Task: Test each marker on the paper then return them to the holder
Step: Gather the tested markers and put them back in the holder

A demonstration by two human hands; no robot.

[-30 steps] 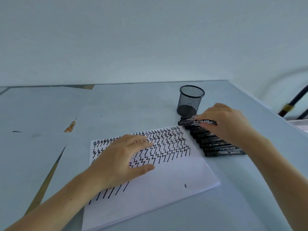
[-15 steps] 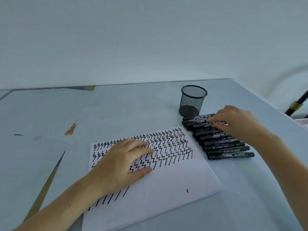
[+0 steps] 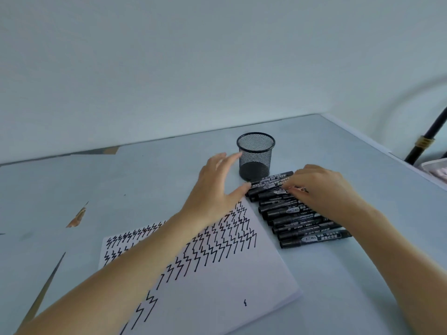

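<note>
Several black markers (image 3: 300,222) lie side by side in a row on the table, right of the white paper (image 3: 217,291) covered with black zigzag test marks. The black mesh holder (image 3: 256,154) stands upright and looks empty, just behind the row. My right hand (image 3: 321,189) rests on the far end of the row, its curled fingertips on the topmost markers. My left hand (image 3: 217,187) hovers spread above the paper's far corner, thumb near the marker tips, fingers reaching toward the holder's left side.
The pale blue table (image 3: 145,180) has worn patches (image 3: 77,217) at the left. A black pole (image 3: 428,139) and a pale object (image 3: 435,169) sit beyond the table's right edge. A plain wall rises behind.
My left hand has lifted off the paper and moved forward and right to the markers' tips and the holder. My right hand has stayed on the far markers.
</note>
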